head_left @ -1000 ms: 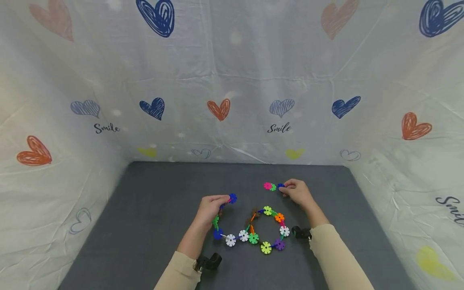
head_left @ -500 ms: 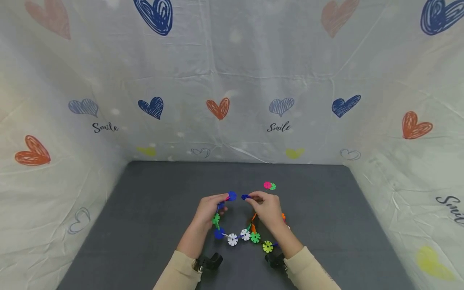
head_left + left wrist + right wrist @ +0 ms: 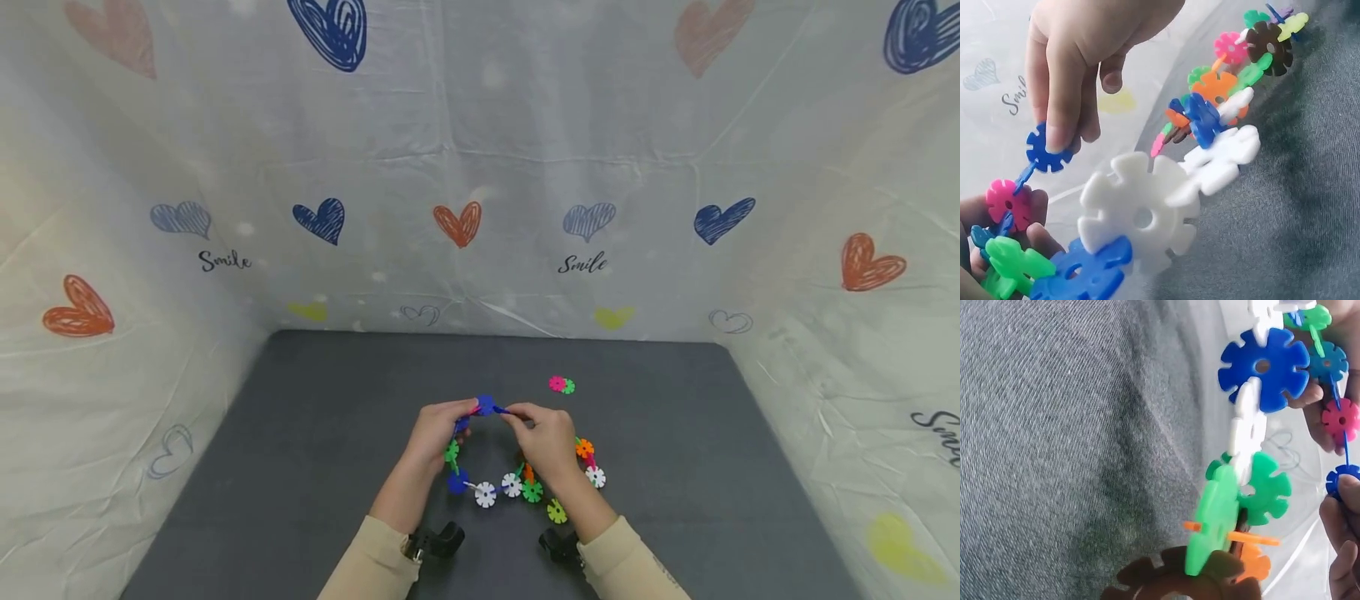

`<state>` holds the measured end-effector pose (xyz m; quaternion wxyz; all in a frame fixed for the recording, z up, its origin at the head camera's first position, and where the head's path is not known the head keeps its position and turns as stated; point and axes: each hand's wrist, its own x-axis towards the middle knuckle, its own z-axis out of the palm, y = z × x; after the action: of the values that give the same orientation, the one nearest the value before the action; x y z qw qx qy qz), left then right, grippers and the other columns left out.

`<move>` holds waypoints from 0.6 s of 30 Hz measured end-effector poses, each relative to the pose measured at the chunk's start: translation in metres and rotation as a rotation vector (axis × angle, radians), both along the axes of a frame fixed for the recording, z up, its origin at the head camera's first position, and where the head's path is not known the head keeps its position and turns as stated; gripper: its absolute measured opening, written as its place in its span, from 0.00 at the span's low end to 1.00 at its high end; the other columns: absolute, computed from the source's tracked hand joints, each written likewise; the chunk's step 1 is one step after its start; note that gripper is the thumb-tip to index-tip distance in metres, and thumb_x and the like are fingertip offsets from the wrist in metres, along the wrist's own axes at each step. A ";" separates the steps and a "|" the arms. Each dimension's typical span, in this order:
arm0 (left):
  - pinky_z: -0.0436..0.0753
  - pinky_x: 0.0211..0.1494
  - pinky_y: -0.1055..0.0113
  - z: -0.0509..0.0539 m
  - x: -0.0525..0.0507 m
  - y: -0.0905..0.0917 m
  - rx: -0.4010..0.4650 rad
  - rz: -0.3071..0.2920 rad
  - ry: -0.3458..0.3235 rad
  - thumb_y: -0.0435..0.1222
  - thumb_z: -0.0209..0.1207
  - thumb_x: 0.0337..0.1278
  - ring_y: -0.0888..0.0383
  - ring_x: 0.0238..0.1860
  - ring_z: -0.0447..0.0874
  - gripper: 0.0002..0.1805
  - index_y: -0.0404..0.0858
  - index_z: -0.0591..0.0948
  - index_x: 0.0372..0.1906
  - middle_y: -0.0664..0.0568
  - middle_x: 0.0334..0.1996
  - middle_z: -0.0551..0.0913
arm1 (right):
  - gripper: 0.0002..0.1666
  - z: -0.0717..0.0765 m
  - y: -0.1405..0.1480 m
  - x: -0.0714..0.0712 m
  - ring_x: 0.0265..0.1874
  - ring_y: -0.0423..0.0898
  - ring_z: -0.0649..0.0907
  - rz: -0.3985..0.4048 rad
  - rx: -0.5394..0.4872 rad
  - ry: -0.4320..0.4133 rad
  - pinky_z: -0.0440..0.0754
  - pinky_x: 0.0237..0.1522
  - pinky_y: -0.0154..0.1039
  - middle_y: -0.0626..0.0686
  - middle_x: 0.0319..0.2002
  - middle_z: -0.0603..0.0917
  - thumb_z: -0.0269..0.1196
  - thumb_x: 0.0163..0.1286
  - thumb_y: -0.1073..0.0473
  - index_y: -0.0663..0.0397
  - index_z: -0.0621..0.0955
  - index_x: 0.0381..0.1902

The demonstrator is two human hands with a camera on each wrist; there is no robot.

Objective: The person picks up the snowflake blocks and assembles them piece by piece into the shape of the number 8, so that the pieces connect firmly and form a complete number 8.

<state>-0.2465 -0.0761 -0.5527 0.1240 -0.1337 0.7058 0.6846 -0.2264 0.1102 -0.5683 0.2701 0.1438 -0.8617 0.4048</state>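
My left hand (image 3: 433,432) holds one end of a chain of notched, flower-shaped plastic discs. In the left wrist view, a pink disc (image 3: 1005,199) sits by its fingers, with a blue disc (image 3: 1024,178) seen edge-on beyond it. My right hand (image 3: 549,437) pinches another blue disc (image 3: 1041,156), which meets that edge-on one; how deep the notches interlock cannot be told. From the left hand the chain runs down through green, blue and white discs (image 3: 485,495) to a closed ring at the right, partly hidden behind my right hand and forearm.
A joined pink and green disc pair (image 3: 561,384) lies farther back on the dark grey tabletop (image 3: 337,417). A pale curtain printed with hearts (image 3: 457,225) stands behind the table and along both sides.
My right hand has come left from beside the pink and green pair, bringing a blue disc to the chain's end. My left hand has stayed nearly in place, still holding the chain.
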 end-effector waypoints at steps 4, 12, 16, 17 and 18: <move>0.80 0.38 0.59 0.004 0.002 0.003 -0.027 -0.013 0.030 0.48 0.68 0.60 0.52 0.32 0.83 0.21 0.36 0.89 0.48 0.44 0.41 0.87 | 0.05 0.003 -0.001 0.001 0.21 0.39 0.86 -0.022 0.056 0.052 0.77 0.21 0.27 0.48 0.25 0.90 0.78 0.55 0.63 0.51 0.91 0.30; 0.79 0.39 0.59 0.001 0.005 0.008 -0.023 -0.055 0.031 0.48 0.67 0.62 0.54 0.32 0.81 0.21 0.37 0.88 0.51 0.44 0.42 0.87 | 0.06 0.004 0.004 -0.002 0.20 0.41 0.87 -0.040 0.152 0.153 0.82 0.24 0.35 0.50 0.26 0.90 0.79 0.53 0.61 0.54 0.91 0.29; 0.78 0.39 0.61 -0.002 0.006 0.009 -0.020 -0.066 0.018 0.48 0.67 0.62 0.55 0.32 0.80 0.21 0.37 0.88 0.52 0.43 0.42 0.87 | 0.06 0.004 0.005 -0.003 0.20 0.42 0.87 -0.022 0.168 0.170 0.83 0.24 0.36 0.50 0.25 0.90 0.79 0.52 0.62 0.54 0.91 0.28; 0.79 0.39 0.61 -0.003 0.006 0.009 -0.018 -0.065 0.018 0.47 0.67 0.62 0.54 0.33 0.81 0.21 0.36 0.88 0.52 0.43 0.42 0.87 | 0.06 0.003 0.006 -0.003 0.20 0.42 0.87 -0.019 0.178 0.173 0.83 0.25 0.37 0.50 0.25 0.90 0.79 0.52 0.62 0.54 0.91 0.28; 0.79 0.40 0.61 -0.004 0.006 0.009 -0.018 -0.065 0.021 0.46 0.66 0.62 0.53 0.33 0.81 0.20 0.36 0.88 0.52 0.44 0.42 0.87 | 0.06 0.003 0.006 -0.003 0.21 0.42 0.87 -0.017 0.188 0.175 0.83 0.25 0.37 0.50 0.25 0.90 0.79 0.52 0.62 0.54 0.91 0.29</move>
<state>-0.2407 -0.0671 -0.5563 0.1375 -0.1046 0.7171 0.6752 -0.2292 0.1160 -0.5653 0.3329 0.1958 -0.8702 0.3060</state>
